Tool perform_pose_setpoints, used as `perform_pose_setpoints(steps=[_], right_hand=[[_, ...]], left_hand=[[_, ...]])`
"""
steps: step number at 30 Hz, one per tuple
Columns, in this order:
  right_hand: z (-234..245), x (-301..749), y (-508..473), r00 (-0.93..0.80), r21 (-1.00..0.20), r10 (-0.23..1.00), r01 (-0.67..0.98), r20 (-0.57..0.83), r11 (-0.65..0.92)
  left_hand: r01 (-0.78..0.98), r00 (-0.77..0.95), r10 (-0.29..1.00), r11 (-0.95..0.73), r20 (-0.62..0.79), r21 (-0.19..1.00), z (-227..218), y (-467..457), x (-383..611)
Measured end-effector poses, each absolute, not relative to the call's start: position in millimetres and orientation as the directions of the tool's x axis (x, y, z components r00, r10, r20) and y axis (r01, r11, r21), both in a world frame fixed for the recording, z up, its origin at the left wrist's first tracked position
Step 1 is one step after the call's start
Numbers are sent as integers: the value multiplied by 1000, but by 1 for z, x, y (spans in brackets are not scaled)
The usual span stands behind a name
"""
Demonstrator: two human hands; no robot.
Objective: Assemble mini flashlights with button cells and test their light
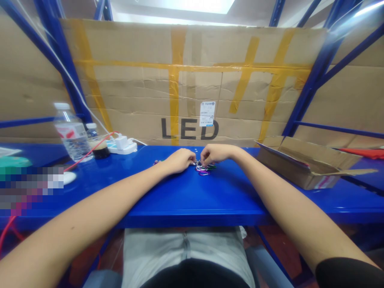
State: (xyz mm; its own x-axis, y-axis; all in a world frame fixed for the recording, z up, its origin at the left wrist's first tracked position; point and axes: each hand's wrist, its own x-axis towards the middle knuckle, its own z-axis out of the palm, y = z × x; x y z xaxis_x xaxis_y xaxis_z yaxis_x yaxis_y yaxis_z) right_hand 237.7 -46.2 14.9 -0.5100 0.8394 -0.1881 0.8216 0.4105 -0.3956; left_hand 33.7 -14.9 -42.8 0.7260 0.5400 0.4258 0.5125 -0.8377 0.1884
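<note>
Several small carabiners (204,173) in purple, green and silver lie in a little heap on the blue tabletop (192,196). My left hand (181,161) rests at the heap's left side, thumb and finger closed in a pinch; what they hold is too small to make out. From the right, my right hand (216,154) reaches over the heap with its fingertips pinched at a silver carabiner (198,168). The two sets of fingertips are close together. A few more small coloured pieces (156,162) show behind my left wrist, partly hidden.
An open cardboard box (309,176) stands at the right. To the left are a water bottle (72,134), a small bottle of dark liquid (99,146), a white power strip (123,147) and a red cable (87,155). A large carton (135,96) walls off the back.
</note>
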Motion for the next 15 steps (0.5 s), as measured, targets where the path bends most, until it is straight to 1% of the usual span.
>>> perform_pose_setpoints(steps=[2,4,7,9,12,15], right_hand=[[15,238,-46,-513,-392,838,821,-186,416],[15,238,-46,-513,-386,838,823,-188,417],[15,239,-45,-505,-380,839,831,-205,407],[14,239,-43,-494,-366,842,841,-218,399],[14,239,-40,-471,-331,853,861,-227,387],[15,239,-41,-442,-309,869,877,-223,367]], left_hand=[[510,738,500,-853,453,111,-42,-14,34],[509,758,473,-860,448,47,-41,-15,34],[500,818,437,-862,375,-86,-38,-18,35],[507,834,434,-846,339,-165,-37,-19,37],[541,821,460,-817,338,-201,-36,-21,38],[565,800,484,-806,355,-176,-36,-20,38]])
